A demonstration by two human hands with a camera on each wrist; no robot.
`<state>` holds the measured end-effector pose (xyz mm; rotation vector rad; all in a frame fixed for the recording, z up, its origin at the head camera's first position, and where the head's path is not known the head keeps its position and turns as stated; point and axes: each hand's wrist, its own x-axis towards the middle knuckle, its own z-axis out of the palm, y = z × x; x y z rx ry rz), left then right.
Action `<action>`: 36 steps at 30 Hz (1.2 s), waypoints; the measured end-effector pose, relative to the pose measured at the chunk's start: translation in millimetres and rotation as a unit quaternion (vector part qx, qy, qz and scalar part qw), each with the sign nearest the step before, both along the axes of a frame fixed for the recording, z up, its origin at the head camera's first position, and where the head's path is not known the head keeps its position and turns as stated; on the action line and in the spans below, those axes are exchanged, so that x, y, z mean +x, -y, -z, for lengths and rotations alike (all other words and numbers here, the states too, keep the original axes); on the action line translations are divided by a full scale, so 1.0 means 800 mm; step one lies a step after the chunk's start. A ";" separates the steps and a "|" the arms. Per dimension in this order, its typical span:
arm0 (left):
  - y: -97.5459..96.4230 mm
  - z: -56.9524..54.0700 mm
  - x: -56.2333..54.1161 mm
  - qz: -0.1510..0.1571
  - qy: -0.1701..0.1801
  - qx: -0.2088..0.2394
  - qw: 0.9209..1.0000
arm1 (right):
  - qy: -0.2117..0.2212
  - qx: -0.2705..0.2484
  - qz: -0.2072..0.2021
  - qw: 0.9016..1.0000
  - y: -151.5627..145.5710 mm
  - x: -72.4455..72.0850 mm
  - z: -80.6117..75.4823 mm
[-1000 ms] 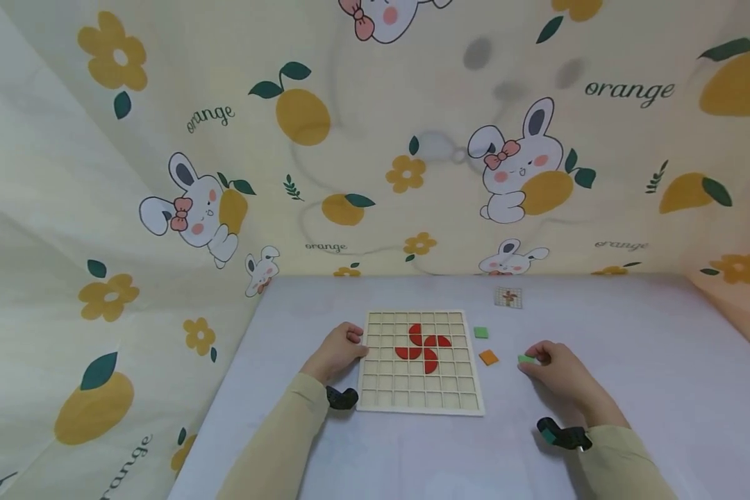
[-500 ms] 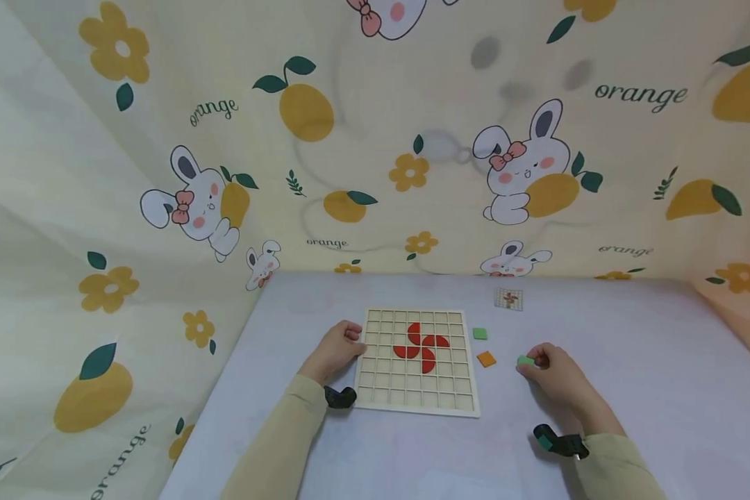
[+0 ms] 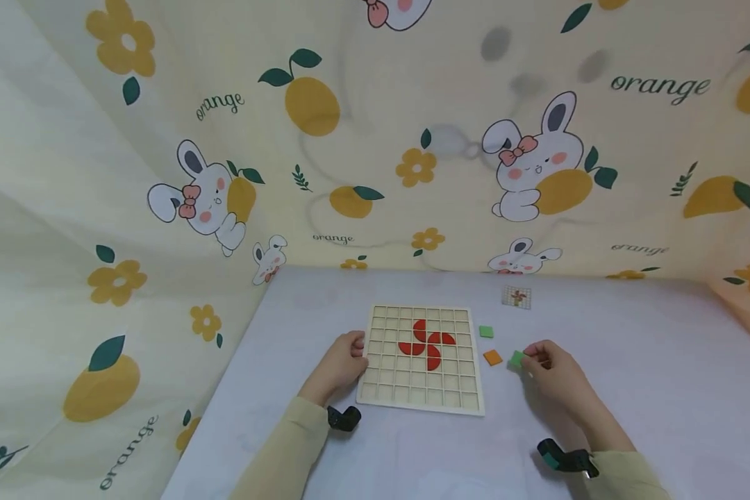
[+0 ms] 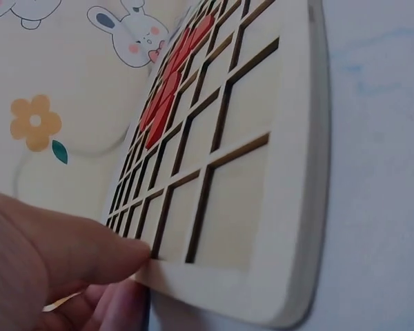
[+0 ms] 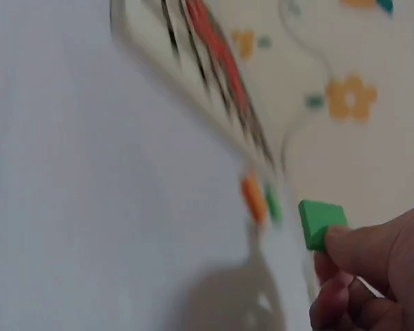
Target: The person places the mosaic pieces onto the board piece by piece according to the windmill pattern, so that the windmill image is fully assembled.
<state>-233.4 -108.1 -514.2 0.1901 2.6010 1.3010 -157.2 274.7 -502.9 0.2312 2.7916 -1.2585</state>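
Note:
In the head view, a pale wooden grid board (image 3: 390, 387) lies flat, its red curved pieces (image 3: 426, 340) forming a pinwheel in the cells. My left hand (image 3: 337, 364) grips the board's left edge. Seen from the left wrist, its thumb (image 4: 103, 252) lies on the rim and the fingers curl below, partly hidden. To the board's right, my right hand (image 3: 559, 371) pinches a green square tile (image 3: 516, 359) between thumb and fingers. That tile (image 5: 322, 222) is held up off the table in the right wrist view.
An orange square tile (image 3: 492, 357) and a second green tile (image 3: 486, 332) lie just right of the board. Farther back is a small card (image 3: 517, 297) printed with a red pinwheel on a grid. A patterned cloth (image 3: 375, 160) hangs behind the white table (image 3: 425, 451).
My right hand has brought the green tile slightly left, closer to the orange tile, and more of its face shows. My left hand has slid a little nearer along the board's edge.

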 end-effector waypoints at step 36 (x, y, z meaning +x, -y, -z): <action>0.012 0.015 -0.011 -0.018 0.042 0.054 0.997 | -0.003 0.011 -0.073 0.997 0.196 -0.046 0.013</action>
